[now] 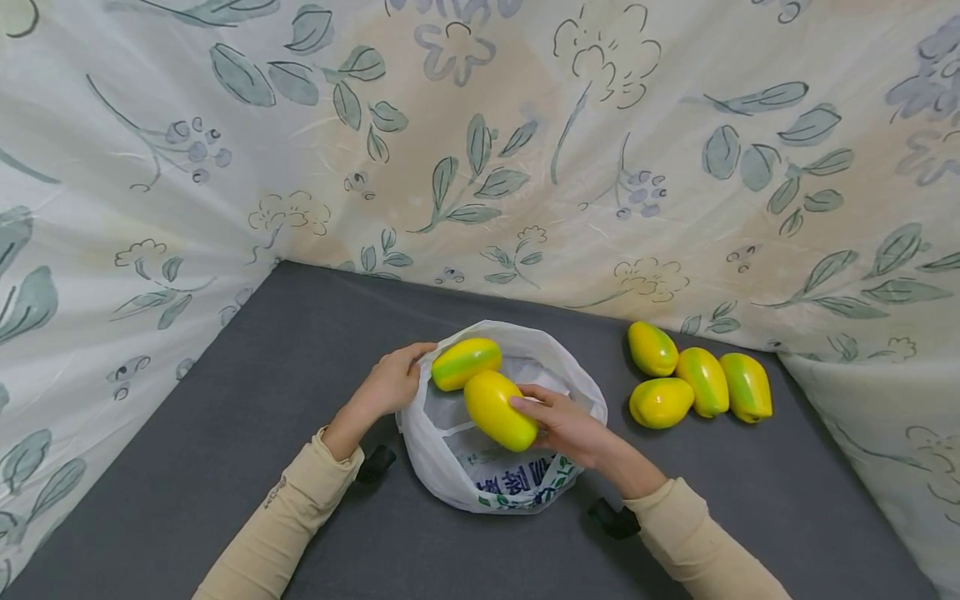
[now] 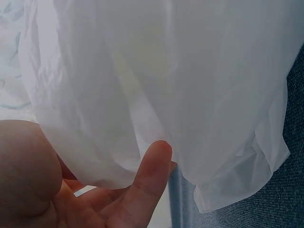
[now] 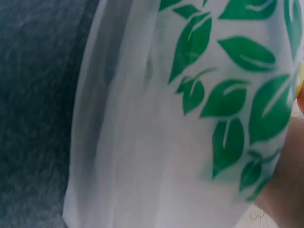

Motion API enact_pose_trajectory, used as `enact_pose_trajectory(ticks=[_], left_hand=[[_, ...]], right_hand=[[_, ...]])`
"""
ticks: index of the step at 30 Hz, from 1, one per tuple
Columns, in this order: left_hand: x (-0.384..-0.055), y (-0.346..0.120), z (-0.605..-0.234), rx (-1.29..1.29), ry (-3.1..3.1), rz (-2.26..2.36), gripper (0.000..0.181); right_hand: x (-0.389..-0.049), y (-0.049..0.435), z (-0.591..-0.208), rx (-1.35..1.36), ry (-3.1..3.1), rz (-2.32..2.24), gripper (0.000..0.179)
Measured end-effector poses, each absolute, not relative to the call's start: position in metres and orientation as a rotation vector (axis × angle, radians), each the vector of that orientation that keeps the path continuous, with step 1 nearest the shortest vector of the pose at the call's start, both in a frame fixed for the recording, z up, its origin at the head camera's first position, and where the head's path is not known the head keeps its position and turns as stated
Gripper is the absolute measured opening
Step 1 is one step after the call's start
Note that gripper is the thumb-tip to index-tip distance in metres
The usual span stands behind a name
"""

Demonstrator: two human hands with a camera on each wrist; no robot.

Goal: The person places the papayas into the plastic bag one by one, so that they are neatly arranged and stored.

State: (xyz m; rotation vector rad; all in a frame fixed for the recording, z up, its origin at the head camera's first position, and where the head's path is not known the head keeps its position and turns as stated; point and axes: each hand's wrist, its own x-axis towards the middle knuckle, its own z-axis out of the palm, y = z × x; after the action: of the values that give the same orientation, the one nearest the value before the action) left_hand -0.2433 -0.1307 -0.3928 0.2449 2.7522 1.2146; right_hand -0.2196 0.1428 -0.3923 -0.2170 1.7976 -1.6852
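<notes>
A white plastic bag [image 1: 442, 467] with green leaf print and blue lettering stands wide-mouthed on the dark table. My left hand [image 1: 392, 379] grips its left rim, thumb outside and fingers over the edge; in the left wrist view the fingers [image 2: 151, 175] lie against the thin plastic. One yellow papaya with a green stripe [image 1: 467, 364] is within the bag mouth, beside the left fingertips. Over the opening, my right hand [image 1: 562, 421] holds another yellow papaya [image 1: 498, 410] between thumb and fingers. In the right wrist view the printed bag side [image 3: 190, 142] covers most of that hand.
Several more yellow-green papayas [image 1: 701, 382] sit in a group to the right of the bag, near the table's back edge. Floral cloth [image 1: 480, 167] hangs behind and along both sides. The dark grey tabletop [image 1: 300, 375] stretches out around the bag.
</notes>
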Motion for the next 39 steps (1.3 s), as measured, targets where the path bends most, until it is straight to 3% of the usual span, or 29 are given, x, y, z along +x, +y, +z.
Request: enact_pose_trajectory(ticks=[39], left_hand=[[-0.238, -0.132, -0.389, 0.335, 2.737, 1.288, 0.042]], right_hand=[[-0.206, 0.089, -0.401, -0.166, 1.779, -1.699, 0.065]])
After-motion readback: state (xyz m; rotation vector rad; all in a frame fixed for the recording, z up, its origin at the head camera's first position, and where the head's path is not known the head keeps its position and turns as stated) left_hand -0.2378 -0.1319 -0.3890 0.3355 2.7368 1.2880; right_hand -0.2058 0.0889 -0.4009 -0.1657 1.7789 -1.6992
